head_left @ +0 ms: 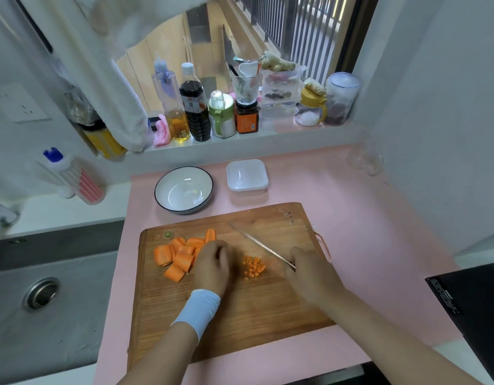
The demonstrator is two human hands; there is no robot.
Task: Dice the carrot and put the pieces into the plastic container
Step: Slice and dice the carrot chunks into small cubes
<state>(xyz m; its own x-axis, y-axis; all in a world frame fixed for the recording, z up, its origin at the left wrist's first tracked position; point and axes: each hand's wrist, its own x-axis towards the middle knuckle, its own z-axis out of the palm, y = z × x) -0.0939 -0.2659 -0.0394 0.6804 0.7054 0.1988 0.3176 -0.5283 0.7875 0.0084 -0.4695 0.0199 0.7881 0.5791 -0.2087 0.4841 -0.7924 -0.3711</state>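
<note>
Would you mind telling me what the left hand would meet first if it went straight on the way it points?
Most likely the carrot chunk just beyond the left hand, on the board; the knife tip lies a little to the right, and depth is hard to judge.

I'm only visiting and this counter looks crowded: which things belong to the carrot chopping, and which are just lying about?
In the job: knife in the right hand, left hand at the carrot chunks, diced carrot, cutting board, plastic container.

Lying about: bowl, bottles and jars on the sill, sink, blue-capped bottle.
</note>
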